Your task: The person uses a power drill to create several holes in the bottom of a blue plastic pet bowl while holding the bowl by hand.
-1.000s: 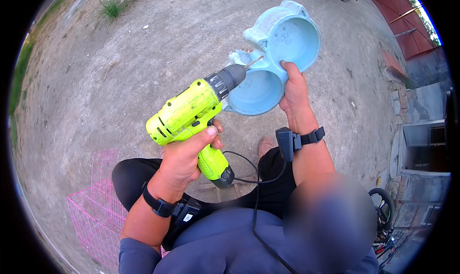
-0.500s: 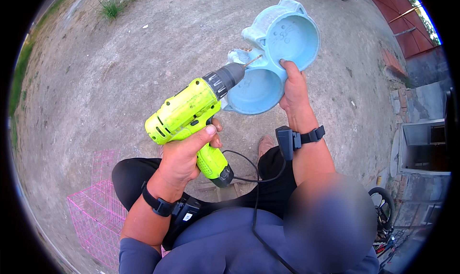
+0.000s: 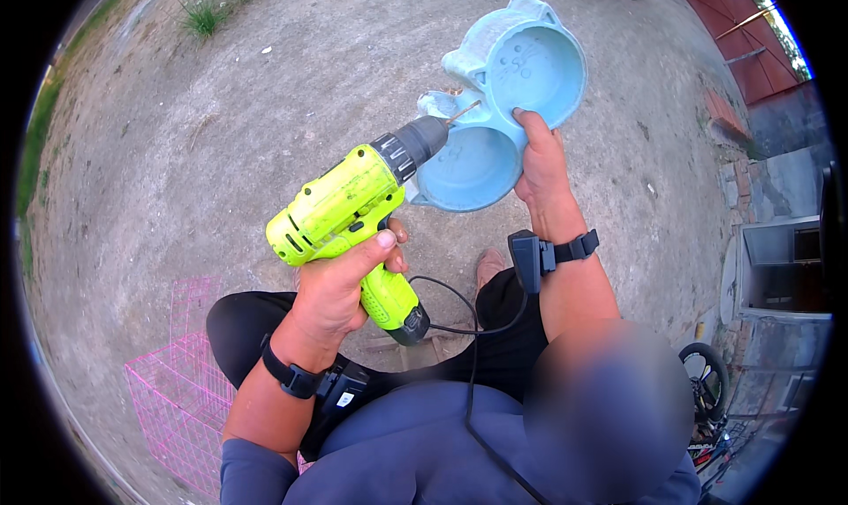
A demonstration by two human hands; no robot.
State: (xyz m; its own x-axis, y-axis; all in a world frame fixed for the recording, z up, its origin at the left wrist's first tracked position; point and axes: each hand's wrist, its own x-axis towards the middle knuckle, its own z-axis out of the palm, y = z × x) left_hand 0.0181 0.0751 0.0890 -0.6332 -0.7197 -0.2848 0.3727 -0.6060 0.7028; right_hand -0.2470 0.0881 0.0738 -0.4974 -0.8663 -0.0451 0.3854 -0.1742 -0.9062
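Observation:
A lime-green cordless drill [image 3: 340,209] with a black chuck is gripped by its handle in my left hand [image 3: 340,288]. Its thin bit points up and right, its tip over the narrow middle of a light-blue double pet bowl [image 3: 481,138]. Whether the tip touches the plastic I cannot tell. My right hand [image 3: 541,165] holds that bowl at its right side, thumb over the rim near the waist between the two round hollows. The fingers beneath the bowl are hidden. The upper hollow has a raised animal face moulded in it.
A pink wire cage [image 3: 181,390] stands on the ground at the lower left. At the right are a bicycle wheel [image 3: 704,383] and a window frame [image 3: 786,266] in a wall. Grass tufts [image 3: 203,15] grow at the far left. A black cable [image 3: 471,390] runs over my lap.
The double bowl and the drill have shifted very slightly left. Both hands keep the same hold.

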